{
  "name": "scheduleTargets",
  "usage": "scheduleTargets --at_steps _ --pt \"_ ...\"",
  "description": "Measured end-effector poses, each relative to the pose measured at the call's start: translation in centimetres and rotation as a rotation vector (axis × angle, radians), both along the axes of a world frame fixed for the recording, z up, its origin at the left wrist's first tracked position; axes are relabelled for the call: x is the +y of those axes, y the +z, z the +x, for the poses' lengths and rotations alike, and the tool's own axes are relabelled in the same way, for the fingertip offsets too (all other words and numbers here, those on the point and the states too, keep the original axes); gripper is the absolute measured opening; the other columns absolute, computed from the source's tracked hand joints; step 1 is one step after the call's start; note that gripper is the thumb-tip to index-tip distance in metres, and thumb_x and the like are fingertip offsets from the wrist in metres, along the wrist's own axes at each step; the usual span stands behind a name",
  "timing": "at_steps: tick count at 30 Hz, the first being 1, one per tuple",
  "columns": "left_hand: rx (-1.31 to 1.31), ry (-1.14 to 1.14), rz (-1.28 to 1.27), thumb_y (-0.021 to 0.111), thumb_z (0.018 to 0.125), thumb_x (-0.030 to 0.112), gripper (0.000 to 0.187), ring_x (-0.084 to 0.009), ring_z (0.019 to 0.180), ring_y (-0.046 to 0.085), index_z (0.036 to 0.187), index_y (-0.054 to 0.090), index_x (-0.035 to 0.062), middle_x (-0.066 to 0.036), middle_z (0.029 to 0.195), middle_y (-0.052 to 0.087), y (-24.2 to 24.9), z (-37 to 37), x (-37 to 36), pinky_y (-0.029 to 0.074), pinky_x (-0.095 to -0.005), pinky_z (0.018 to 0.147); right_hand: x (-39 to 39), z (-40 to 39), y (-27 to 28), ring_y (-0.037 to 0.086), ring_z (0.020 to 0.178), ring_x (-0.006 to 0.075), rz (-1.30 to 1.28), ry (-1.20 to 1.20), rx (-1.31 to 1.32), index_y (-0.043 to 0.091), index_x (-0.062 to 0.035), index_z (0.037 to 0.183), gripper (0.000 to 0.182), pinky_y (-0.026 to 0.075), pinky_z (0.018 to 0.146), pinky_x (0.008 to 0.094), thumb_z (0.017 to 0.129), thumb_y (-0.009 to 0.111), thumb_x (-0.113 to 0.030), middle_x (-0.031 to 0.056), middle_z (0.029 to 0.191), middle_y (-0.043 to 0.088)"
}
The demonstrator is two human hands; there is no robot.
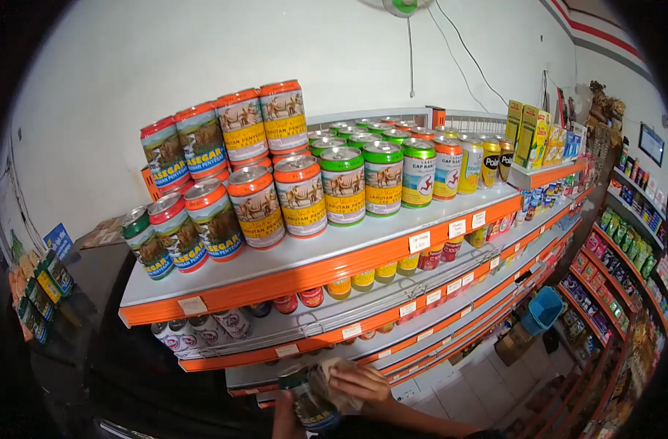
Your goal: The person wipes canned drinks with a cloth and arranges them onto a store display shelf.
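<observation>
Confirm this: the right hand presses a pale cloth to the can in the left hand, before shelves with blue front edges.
Wrong colour: the front edges are orange, not blue, as the head view shows. The right hand does press a pale cloth to the can in the left hand.

Hand room along the top shelf (370, 233) front; rows of cans (301, 197) block behind

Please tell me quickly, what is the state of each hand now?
Left hand: closed around a green-topped can.
Right hand: closed on a pale cloth, which is against the can.
</observation>
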State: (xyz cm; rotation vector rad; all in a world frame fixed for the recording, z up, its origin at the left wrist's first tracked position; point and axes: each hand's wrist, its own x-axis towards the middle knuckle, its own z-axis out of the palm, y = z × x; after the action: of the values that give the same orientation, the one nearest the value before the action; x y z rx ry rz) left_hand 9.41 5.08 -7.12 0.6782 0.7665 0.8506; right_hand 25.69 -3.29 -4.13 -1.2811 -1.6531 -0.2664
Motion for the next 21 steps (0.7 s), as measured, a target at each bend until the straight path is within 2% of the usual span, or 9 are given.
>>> scheduleTargets --at_steps 3,5,6,8,11,13,15,17,21 --pt "-0.011 -0.106 -0.001 0.047 0.084 0.023 0.037 -0.0266 0.098 0.045 0.117 0.042 0.0088 -0.012 0.114 0.045 -1.4 0.5 0.7 0.041 -0.0377 0.076 0.6 -0.5 -1.8 0.051 0.101 0.023 -0.014 0.018 0.165 0.052 -0.013 0.109 0.039 0.043 0.079 0.0394 0.071 0.059 -0.014 0.0059 0.119 0.047" --pt "0.446 -0.16 0.982 0.05 0.083 0.021 0.048 -0.0265 0.106 0.041 0.126 0.032 0.0082 -0.012 0.124 0.037 -0.1 0.3 0.5 0.038 -0.0371 0.082 -0.1 -2.2 -5.0 0.055 0.095 0.0258 -0.07 -0.181 0.117 0.06 -0.009 0.095 0.027 0.044 0.079 0.0354 0.068 0.061 -0.009 0.0116 0.108 0.055" --pt "0.449 -0.147 0.983 0.05 0.083 0.021 0.048 -0.0265 0.106 0.041 0.126 0.032 0.0082 -0.012 0.124 0.037 0.1 0.3 0.7 0.038 -0.0371 0.082 -0.4 -4.8 -3.0 0.053 0.097 0.0311 0.158 -0.187 0.401 0.06 -0.0112 0.096 0.02 0.039 0.081 0.0453 0.079 0.05 -0.016 0.01 0.106 0.056" --pt "0.138 -0.327 0.469 0.061 0.075 0.029 0.068 -0.0273 0.11 0.038 0.129 0.026 0.0081 -0.013 0.127 0.034 1.0 0.2 0.9 0.035 -0.0353 0.084 -0.5 -4.0 -0.9 0.053 0.096 0.031 0.171 -0.113 0.321 0.06 -0.0104 0.095 0.02 0.04 0.079 0.0445 0.078 0.051 -0.015 0.0104 0.106 0.056" --pt "0.298 -0.266 0.362 0.057 0.077 0.032 0.065 -0.0251 0.113 0.034 0.129 0.026 0.0081 -0.013 0.126 0.034 6.3 1.0 -0.4 0.034 -0.0351 0.087 -0.3 -2.0 0.3 0.053 0.095 0.0316 -0.024 -0.109 0.111 0.059 -0.0085 0.096 0.022 0.04 0.077 0.0446 0.076 0.053 -0.012 0.013 0.107 0.055" --pt "0.333 -0.198 0.438 0.053 0.08 0.032 0.06 -0.0238 0.113 0.033 0.129 0.027 0.0089 -0.013 0.126 0.034 5.3 0.4 0.0 0.034 -0.0356 0.088 -0.1 -1.5 3.0 0.052 0.101 0.0271 0.019 0.058 0.413 0.055 -0.0081 0.103 0.036 0.04 0.084 0.0392 0.068 0.061 -0.009 0.0129 0.11 0.053" --pt "0.373 -0.122 0.516 0.049 0.082 0.032 0.056 -0.0225 0.114 0.031 0.129 0.028 0.0097 -0.012 0.126 0.034 4.7 -0.3 0.4 0.034 -0.0361 0.088 -0.7 -1.6 0.5 0.05 0.1 0.0318 0.043 0.007 0.249 0.058 -0.0091 0.1 0.025 0.038 0.082 0.0454 0.076 0.054 -0.014 0.0135 0.111 0.053" --pt "-0.129 0.037 0.086 0.041 0.082 0.047 0.055 -0.025 0.093 0.052 0.118 0.037 0.0058 -0.012 0.104 0.051 5.6 -0.5 0.7 0.044 -0.0375 0.077 -2.3 -2.4 2.1 0.048 0.105 0.0305 0.065 0.31 -0.006 0.056 -0.0107 0.103 0.027 0.035 0.087 0.0436 0.076 0.056 -0.017 0.0138 0.114 0.05" --pt "-0.135 0.192 0.04 0.048 0.081 0.038 0.049 -0.0222 0.093 0.052 0.116 0.036 0.0062 -0.01 0.104 0.05 3.8 -0.3 1.2 0.045 -0.0354 0.076 1.7 -1.6 0.2 0.043 0.111 0.0263 -0.1 0.312 0.041 0.046 -0.0118 0.116 0.055 0.033 0.091 0.0431 0.065 0.065 -0.021 0.0092 0.121 0.044"
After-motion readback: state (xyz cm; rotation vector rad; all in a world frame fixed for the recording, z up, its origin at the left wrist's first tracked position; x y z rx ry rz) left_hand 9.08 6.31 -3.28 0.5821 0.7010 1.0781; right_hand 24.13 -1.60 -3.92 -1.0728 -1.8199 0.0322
